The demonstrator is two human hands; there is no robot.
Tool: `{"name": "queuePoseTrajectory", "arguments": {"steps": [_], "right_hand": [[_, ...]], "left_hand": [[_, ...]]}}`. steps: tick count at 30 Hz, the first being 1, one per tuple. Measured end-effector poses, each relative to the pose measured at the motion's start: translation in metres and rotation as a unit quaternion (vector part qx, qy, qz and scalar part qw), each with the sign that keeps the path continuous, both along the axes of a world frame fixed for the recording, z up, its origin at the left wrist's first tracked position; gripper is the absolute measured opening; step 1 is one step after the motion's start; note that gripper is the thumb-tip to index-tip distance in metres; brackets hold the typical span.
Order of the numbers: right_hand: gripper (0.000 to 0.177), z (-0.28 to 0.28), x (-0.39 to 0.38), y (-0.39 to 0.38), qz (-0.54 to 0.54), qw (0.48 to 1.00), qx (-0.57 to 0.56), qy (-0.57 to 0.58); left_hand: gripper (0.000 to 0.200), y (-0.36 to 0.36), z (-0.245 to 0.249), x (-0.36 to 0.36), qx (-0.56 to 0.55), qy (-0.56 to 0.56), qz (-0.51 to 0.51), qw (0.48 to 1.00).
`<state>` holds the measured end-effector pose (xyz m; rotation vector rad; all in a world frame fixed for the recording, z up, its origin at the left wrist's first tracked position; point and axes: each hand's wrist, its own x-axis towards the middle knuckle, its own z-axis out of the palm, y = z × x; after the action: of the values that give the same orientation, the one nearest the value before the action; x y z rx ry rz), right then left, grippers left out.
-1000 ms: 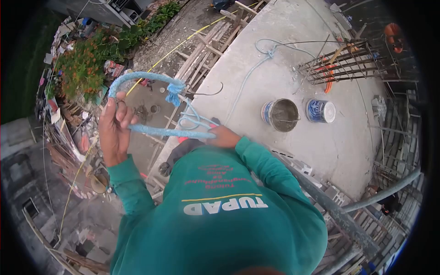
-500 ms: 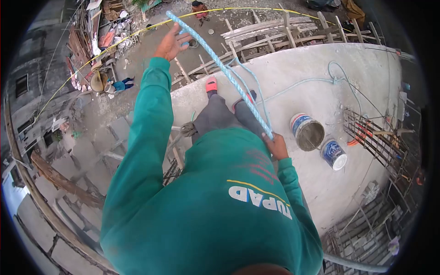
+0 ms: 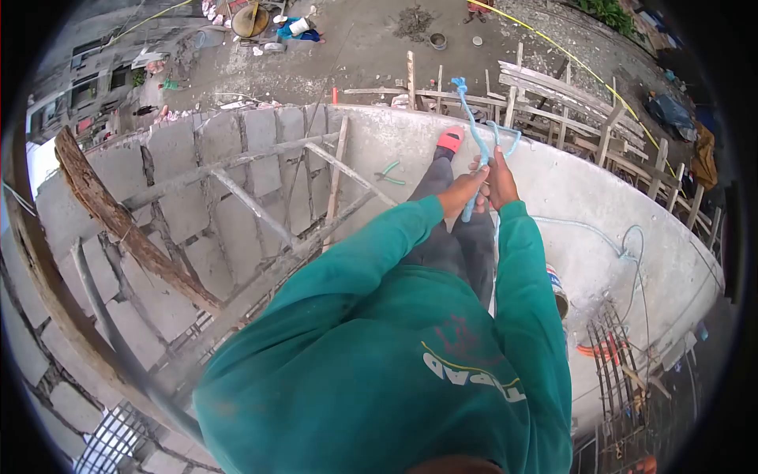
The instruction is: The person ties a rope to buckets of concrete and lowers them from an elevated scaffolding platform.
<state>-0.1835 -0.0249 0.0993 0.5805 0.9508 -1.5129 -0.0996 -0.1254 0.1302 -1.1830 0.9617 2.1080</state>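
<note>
A light blue rope with a knotted end rises out of my two hands, which meet in front of my legs. My left hand is closed around the rope. Beside it, touching, my right hand is also closed on the rope, with a loop standing above its fingers. More of the rope runs over the concrete ledge to the right. A red sandal shows on one foot just beyond my hands.
Pliers with green handles lie on the ledge, left of my feet. A bucket stands right of my arm, near steel bars. Wooden framing lines the outer edge. Lower ground lies beyond, with a person.
The view has swung left. My left hand, open and raised before, has come down and closed on the rope beside my right hand. The rope's long stretched length is now gathered between them.
</note>
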Motion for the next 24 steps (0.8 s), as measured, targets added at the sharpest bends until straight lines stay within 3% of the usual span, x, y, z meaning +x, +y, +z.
{"name": "queuePoseTrajectory", "arguments": {"steps": [1,2,3,4,6,8,9,11,18,19,21,23,24], "right_hand": [[0.052,-0.001,0.0,0.004,0.082,0.996,-0.017,0.028],[0.068,-0.032,0.014,0.01,0.075,0.996,-0.056,-0.008],[0.068,-0.028,0.024,0.006,0.077,0.996,-0.053,-0.009],[0.07,-0.019,0.043,0.005,0.09,0.994,-0.04,0.046],[0.072,-0.003,0.061,0.016,0.111,0.989,-0.023,0.097],[0.059,0.011,0.066,0.041,0.235,0.903,0.06,0.354],[0.059,0.02,0.066,0.053,0.235,0.903,0.067,0.354],[0.044,0.035,0.066,0.08,0.363,0.817,0.197,0.402],[0.037,0.053,0.119,0.209,0.402,0.722,0.285,0.487],[0.037,0.059,0.118,0.203,0.403,0.72,0.288,0.485],[0.032,0.076,0.12,0.173,0.271,0.872,0.272,0.304],[0.029,0.098,0.1,0.121,0.224,0.908,0.239,0.262],[0.03,0.108,0.085,0.091,0.191,0.927,0.209,0.246]], "left_hand": [[0.053,-0.01,-0.004,-0.004,0.001,-0.003,0.004,1.0],[0.048,-0.024,-0.011,-0.013,0.045,-0.006,0.071,0.996],[0.043,-0.036,-0.017,-0.022,0.089,-0.009,0.137,0.987],[0.037,-0.047,-0.012,-0.035,0.019,-0.029,0.12,0.992],[0.035,-0.075,-0.019,-0.05,0.032,-0.002,0.133,0.991],[0.033,-0.099,-0.019,-0.061,0.048,0.023,0.137,0.989],[0.029,-0.111,-0.014,-0.072,0.043,0.036,0.13,0.99],[0.026,-0.131,-0.015,-0.096,0.042,0.051,0.125,0.99],[0.026,-0.201,-0.061,-0.15,0.008,0.08,0.173,0.982],[0.033,-0.213,-0.069,-0.16,0.008,0.097,0.17,0.981],[0.029,-0.239,-0.093,-0.183,0.031,0.125,0.184,0.974],[0.026,-0.24,-0.094,-0.183,0.065,0.151,0.195,0.967],[0.036,-0.245,-0.075,-0.18,0.046,0.21,0.157,0.964]]}}
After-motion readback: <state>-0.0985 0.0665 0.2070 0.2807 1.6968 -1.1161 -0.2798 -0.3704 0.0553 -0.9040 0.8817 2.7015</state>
